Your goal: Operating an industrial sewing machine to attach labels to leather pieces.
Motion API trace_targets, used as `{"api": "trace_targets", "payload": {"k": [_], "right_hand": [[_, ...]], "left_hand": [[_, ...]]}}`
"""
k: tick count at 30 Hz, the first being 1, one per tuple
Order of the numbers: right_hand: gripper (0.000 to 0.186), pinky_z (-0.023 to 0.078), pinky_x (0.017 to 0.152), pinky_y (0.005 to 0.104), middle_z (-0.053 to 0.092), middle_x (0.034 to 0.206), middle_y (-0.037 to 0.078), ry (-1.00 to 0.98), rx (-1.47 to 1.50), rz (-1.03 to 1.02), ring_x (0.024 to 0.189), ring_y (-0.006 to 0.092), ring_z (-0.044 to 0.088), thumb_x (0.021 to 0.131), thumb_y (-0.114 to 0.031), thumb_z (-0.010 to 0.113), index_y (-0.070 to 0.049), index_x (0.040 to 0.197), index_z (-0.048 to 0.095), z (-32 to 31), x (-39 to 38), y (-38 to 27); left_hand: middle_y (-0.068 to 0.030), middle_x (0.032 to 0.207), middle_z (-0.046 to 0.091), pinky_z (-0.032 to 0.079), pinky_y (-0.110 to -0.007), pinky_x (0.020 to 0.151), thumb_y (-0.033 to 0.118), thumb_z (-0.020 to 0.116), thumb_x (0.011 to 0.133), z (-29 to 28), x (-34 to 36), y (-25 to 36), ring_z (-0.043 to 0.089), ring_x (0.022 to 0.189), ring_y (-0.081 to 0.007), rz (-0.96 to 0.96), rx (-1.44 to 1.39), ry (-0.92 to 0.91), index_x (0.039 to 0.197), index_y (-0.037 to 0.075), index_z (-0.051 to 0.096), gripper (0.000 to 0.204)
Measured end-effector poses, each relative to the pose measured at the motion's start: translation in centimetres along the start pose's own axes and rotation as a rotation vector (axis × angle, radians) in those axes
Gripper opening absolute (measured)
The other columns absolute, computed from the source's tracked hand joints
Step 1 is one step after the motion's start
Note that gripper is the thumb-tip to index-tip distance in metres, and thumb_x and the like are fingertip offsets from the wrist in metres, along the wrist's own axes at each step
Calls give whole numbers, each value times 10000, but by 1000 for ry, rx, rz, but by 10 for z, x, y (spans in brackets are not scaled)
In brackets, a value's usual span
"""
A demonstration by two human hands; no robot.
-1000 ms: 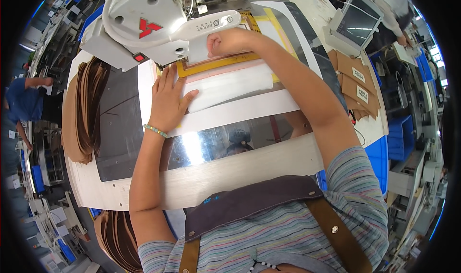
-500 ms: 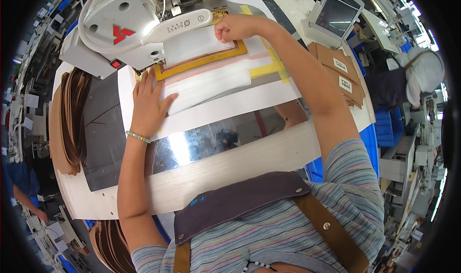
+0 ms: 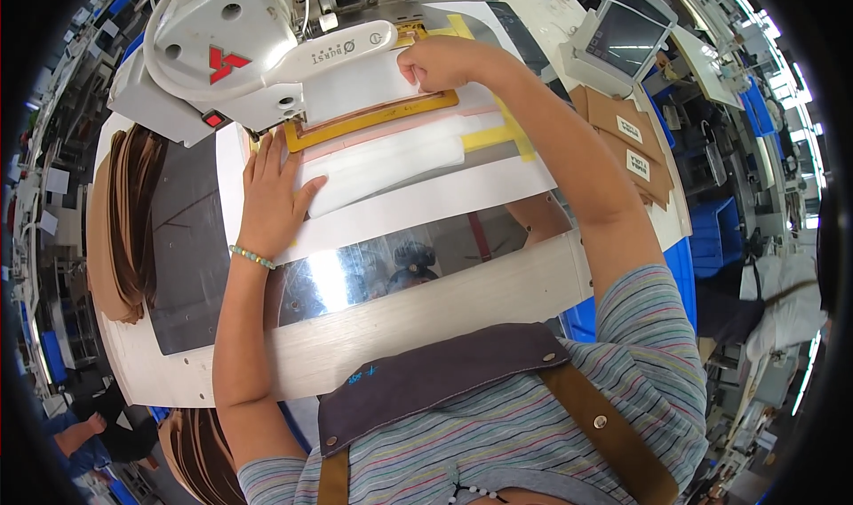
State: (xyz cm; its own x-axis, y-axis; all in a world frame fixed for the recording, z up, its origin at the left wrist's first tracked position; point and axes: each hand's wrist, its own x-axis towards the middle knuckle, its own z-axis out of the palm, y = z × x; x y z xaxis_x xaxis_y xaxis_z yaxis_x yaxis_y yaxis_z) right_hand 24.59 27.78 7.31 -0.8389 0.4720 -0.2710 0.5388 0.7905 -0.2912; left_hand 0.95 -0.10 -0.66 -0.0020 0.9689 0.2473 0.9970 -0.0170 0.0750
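My left hand (image 3: 273,196) lies flat, fingers spread, on the left end of a white padded strip (image 3: 386,167) on the machine bed. My right hand (image 3: 437,63) reaches far forward and pinches the edge of a white piece (image 3: 355,86) inside a yellow clamp frame (image 3: 378,119), right under the arm of a white sewing machine (image 3: 231,39). A pale pink sheet and a white template (image 3: 444,201) lie under the frame. A beaded bracelet circles my left wrist.
A stack of brown leather pieces (image 3: 124,221) sits on the left beside a dark plate (image 3: 182,247). A control screen (image 3: 622,39) stands at the upper right, with brown labelled cards (image 3: 635,150) below it. Blue bins (image 3: 711,230) stand on the right. A clear shiny panel (image 3: 391,261) covers the table front.
The view has drifted, so the table sits lower and more centred. Both hands keep their places on the strip and in the frame; the left hand's fingers have shifted slightly.
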Motion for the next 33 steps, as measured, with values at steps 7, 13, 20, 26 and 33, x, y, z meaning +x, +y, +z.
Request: {"api": "trace_targets", "payload": {"k": [7, 13, 20, 26, 33], "right_hand": [[54, 531, 793, 402, 677, 990, 101, -63, -4, -88, 916, 268, 665, 848, -23, 692, -53, 888, 713, 2, -1, 7], [168, 561, 927, 448, 597, 1378, 116, 184, -398, -15, 1264, 317, 585, 918, -83, 600, -85, 946, 765, 23, 7, 19], [212, 575, 908, 370, 767, 1032, 127, 358, 412, -147, 1010, 266, 726, 989, -130, 558, 3, 1008, 721, -2, 17, -33], [219, 549, 919, 320, 764, 1059, 113, 58, 669, -157, 953, 189, 691, 1022, -116, 573, 32, 1087, 721, 49, 63, -89], [314, 506, 983, 327, 735, 1149, 91, 345, 501, -293, 1077, 191, 653, 944, -39, 524, -14, 1189, 720, 54, 22, -53]], "left_hand": [[-247, 1708, 348, 181, -524, 1313, 476, 547, 1083, -2, -1, 1, 262, 1605, -429, -1, -1, -8, 1557, -14, 503, 684], [-247, 1706, 352, 190, -527, 1310, 482, 537, 1085, 0, 2, 2, 262, 1608, -421, 15, 2, 8, 1548, -11, 510, 677], [-247, 1704, 355, 204, -523, 1305, 482, 564, 1073, -3, -1, 0, 275, 1603, -417, -12, -1, 24, 1527, -10, 537, 670], [-267, 1696, 360, 214, -524, 1300, 511, 583, 1058, -6, 2, 4, 284, 1597, -434, -27, -59, -2, 1479, -27, 583, 683], [-254, 1619, 482, 310, -506, 1267, 534, 591, 1048, -20, -7, -8, 409, 1536, -415, 29, -78, 69, 1461, -60, 569, 724]]}}
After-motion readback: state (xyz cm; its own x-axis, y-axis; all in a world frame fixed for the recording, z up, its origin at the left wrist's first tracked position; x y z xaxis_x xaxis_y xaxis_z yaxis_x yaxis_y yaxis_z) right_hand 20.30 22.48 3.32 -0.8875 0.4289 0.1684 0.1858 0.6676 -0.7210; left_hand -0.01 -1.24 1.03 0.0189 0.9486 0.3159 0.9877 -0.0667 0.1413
